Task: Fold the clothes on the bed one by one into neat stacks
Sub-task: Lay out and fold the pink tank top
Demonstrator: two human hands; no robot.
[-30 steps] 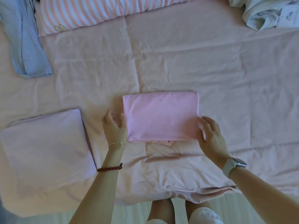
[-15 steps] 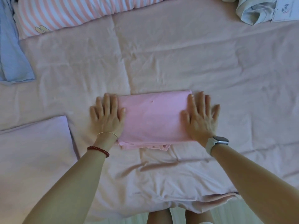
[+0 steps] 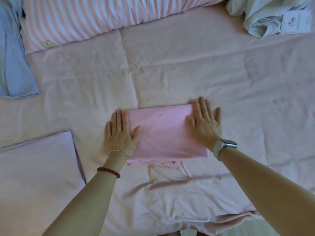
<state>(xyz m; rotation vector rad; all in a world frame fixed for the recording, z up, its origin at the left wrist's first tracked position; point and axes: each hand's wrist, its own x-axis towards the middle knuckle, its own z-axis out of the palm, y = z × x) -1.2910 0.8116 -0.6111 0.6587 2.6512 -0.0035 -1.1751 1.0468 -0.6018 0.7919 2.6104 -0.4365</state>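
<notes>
Pink folded cotton garment (image 3: 163, 133) lies flat, mid-bed, on the pale pink wrinkled bedsheet (image 3: 221, 79). Left hand (image 3: 119, 133) rests palm-down on its left edge, right hand (image 3: 205, 123) on its right edge; fingers straight, gripping nothing. Lilac folded garment (image 3: 37, 167) sits near left. Light blue garment (image 3: 13, 68) far left, pale green crumpled garment (image 3: 260, 19) top right, striped pink-white pillow (image 3: 95, 16) along the top.

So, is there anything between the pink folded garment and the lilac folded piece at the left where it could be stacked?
Nothing visible. Only bare sheet lies between the pink garment and the lilac folded piece. Left hand and right hand press flat on the garment's ends.
</notes>
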